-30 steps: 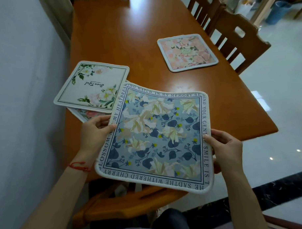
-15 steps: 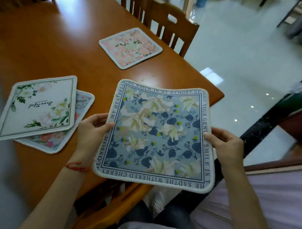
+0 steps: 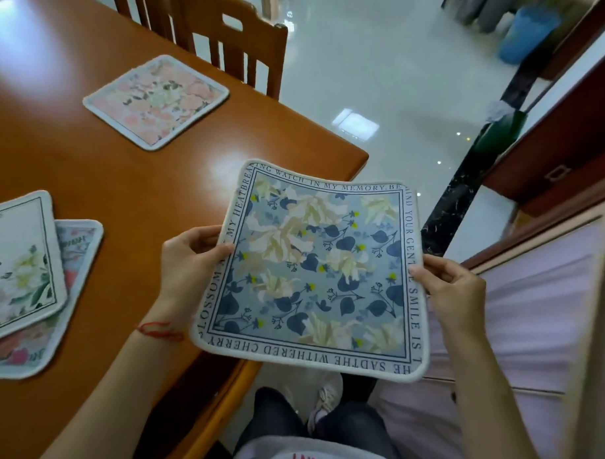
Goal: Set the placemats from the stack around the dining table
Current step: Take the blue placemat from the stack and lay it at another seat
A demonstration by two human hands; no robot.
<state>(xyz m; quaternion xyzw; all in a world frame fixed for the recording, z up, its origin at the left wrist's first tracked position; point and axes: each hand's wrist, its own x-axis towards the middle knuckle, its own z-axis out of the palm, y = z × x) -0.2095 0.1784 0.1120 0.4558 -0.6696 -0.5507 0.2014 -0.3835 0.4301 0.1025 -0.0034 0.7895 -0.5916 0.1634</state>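
Now, item list, places given from the table.
Change since half a second ago: the view has swung right; the stack lies nearer the left border and is cut off by it, more floor shows past the table's right corner, and both hands keep the same hold on the blue placemat.
Blue placemat: held in the air over the table's near right corner, partly past its edge. Square, rounded corners, pale stitched rim, dark line border with printed capital lettering, blue ground with cream flowers and navy leaves. Far edge sags slightly.
Left hand: grips the blue placemat's left edge, thumb on top, fingers curled beneath. Red string on the wrist.
Right hand: pinches the right edge, thumb on top, fingers beneath.
Pink placemat: flat on the table's far right side, in front of a chair.
Stack: two placemats on the table's left part, white floral one on top, askew over the lower.
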